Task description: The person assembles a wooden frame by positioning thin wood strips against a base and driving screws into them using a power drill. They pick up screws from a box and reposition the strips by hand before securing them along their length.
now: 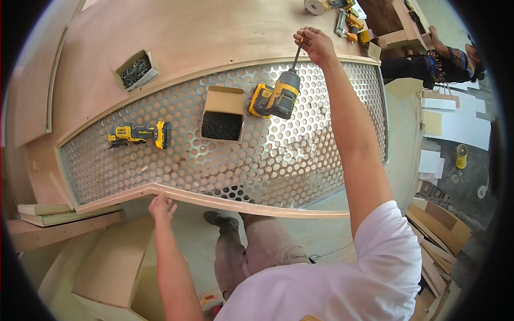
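Observation:
My right hand [317, 45] is closed around the upper end of the long bit on a yellow and black cordless driver [284, 91], which lies on a perforated metal sheet [176, 155]. Beneath my left hand's fingertips is the near wooden edge strip [214, 201]; the hand [162, 206] rests at its bend with fingers partly spread, holding nothing. Between the driver and a yellow cordless multi-tool [139, 134] stands an open cardboard box of black screws [221, 125]. Another box of grey screws [136, 73] sits beyond the sheet.
More tools, including a grinder [321, 6] and a yellow nailer [350, 25], lie at the far edge. A person [439, 67] is at the right. Wood offcuts [436, 235] are piled on the floor, and a wooden box [112, 267] stands at lower left.

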`<state>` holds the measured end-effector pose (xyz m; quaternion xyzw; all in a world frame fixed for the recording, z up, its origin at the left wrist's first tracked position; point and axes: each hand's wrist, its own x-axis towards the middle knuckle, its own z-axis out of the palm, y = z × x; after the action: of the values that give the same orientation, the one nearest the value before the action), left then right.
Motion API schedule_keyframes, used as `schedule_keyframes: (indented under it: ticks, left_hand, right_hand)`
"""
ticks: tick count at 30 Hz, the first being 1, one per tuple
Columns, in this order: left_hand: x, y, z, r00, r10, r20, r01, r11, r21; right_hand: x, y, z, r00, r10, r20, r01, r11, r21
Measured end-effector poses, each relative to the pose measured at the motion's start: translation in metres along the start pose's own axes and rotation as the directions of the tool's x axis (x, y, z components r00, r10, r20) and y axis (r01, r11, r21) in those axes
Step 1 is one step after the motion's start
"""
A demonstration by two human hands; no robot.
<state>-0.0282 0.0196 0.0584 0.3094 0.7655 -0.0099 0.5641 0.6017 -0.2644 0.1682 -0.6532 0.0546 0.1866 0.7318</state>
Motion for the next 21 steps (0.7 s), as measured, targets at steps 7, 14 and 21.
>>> schedule_keyframes:
  ticks: [7,14,21]
  left_hand:
    - [0.016,-0.007,-0.003,0.998,-0.023,0.063,0.023,1.000,-0.008]
    - [-0.009,-0.002,0.009,0.999,0.032,0.003,-0.032,0.999,-0.029]
    - [-0.014,0.001,0.010,0.998,0.059,-0.025,-0.059,0.998,0.006]
  right_hand:
    - [0.017,0.010,-0.023,0.978,0.002,0.210,-0.032,0.990,0.140]
    - [0.075,0.017,-0.073,0.884,0.084,0.460,-0.138,0.987,0.086]
    - [0.045,0.000,-0.038,0.961,0.194,0.199,-0.186,0.981,-0.057]
